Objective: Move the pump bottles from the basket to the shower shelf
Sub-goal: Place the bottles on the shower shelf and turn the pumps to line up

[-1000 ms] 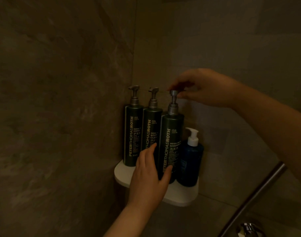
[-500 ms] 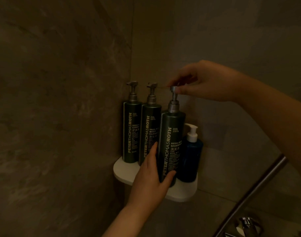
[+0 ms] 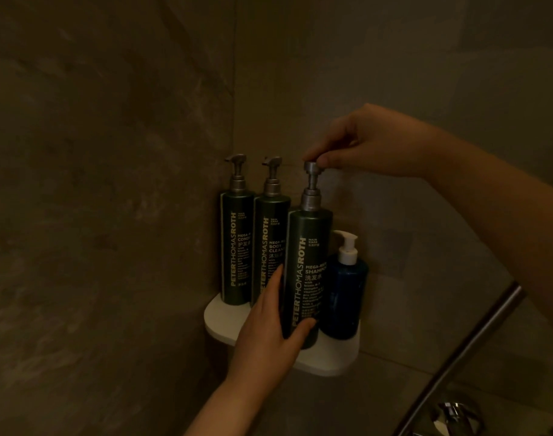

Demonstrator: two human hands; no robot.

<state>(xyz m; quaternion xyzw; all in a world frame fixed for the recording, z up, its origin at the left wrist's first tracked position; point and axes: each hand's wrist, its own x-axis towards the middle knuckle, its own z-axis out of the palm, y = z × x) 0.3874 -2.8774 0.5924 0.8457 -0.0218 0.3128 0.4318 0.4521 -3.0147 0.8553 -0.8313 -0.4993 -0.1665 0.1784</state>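
Three tall dark green pump bottles stand on a white corner shelf point(image 3: 328, 360) in the shower. The conditioner bottle point(image 3: 236, 247) is at the far left, the body cleanser bottle point(image 3: 269, 243) beside it, and the shampoo bottle point(image 3: 306, 272) in front to the right. My left hand point(image 3: 269, 335) wraps the shampoo bottle's lower body. My right hand point(image 3: 372, 143) pinches its grey pump head from above. A shorter blue bottle point(image 3: 346, 297) with a white pump stands at the right end. No basket is in view.
Dark stone walls meet in the corner behind the shelf. A metal rail point(image 3: 467, 350) slants up at the lower right, with a chrome tap fitting point(image 3: 454, 416) below it.
The pump head of the shampoo bottle has turned under my right fingers; its spout no longer shows to the side. Both hands stay on the bottle. The view has shifted slightly.
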